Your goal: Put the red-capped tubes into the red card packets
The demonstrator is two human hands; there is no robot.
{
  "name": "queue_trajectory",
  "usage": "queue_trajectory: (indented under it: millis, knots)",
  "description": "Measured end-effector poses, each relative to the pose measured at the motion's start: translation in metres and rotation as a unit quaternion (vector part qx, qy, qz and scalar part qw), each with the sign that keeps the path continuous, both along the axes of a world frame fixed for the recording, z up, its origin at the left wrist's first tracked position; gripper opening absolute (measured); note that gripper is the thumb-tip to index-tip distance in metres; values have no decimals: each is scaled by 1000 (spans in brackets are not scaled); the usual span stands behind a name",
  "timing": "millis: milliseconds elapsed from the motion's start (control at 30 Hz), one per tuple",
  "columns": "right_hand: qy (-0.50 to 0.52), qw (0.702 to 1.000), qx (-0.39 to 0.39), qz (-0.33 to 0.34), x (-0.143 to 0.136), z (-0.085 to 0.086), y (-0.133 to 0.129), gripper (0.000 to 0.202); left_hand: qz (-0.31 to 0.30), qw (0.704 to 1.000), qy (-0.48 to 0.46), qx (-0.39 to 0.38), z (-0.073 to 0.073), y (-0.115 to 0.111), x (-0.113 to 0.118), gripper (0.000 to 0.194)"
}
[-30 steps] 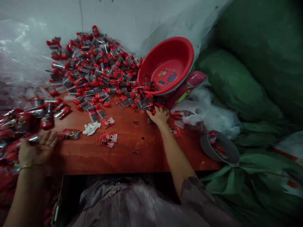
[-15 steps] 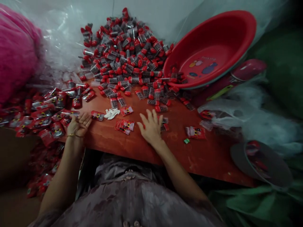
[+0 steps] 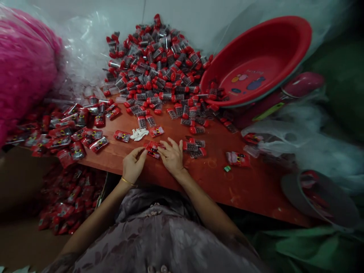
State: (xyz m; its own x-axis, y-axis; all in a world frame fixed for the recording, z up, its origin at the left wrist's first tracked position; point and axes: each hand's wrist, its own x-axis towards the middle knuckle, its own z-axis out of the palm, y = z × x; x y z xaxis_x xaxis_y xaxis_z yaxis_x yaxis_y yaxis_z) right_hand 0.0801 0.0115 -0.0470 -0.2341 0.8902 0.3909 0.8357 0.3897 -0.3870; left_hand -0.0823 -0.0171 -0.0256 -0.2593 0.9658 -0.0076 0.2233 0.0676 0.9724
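Observation:
Over the front part of the table, my left hand [image 3: 133,165] has its thumb and forefinger together at the left edge of a small red printed packet [image 3: 153,148]. My right hand [image 3: 173,158] lies palm down at the packet's right side, fingers apart, the nearest ones touching it. Part of the packet is covered by these fingers, and whether others lie beneath cannot be made out. Just right of my right hand are several small clear tubes with red caps and dark contents [image 3: 196,146]. Behind the packet are a white crumpled bundle [image 3: 139,134] and another red packet [image 3: 156,131].
A big heap of red-capped tubes [image 3: 159,68] rises at the back beside a tilted red basin [image 3: 256,57]. Filled red packets [image 3: 68,132] pile up at the left, with more below the table edge. A grey bin [image 3: 292,193] stands at the right.
My left hand has come right from the filled packets to the red packet, leaving a filled packet on the pile's edge. My right hand has shifted slightly left onto the packet.

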Motion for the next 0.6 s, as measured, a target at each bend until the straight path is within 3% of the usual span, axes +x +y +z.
queue_trajectory:
  millis: [167, 333, 433, 600]
  knots:
    - [53, 998, 26, -10, 0, 6, -4, 19, -8, 989, 145, -3, 6, 11, 3, 47]
    - [116, 993, 30, -17, -4, 9, -3, 19, -74, 975, 211, -15, 8, 32, 10, 33]
    - [152, 988, 32, -21, -2, 9, 1, 17, -108, 984, 140, 8, 2, 42, 11, 30]
    - [253, 966, -19, -37, 4, 9, 11, 31, -95, 995, -1, 19, -3, 50, 12, 31]
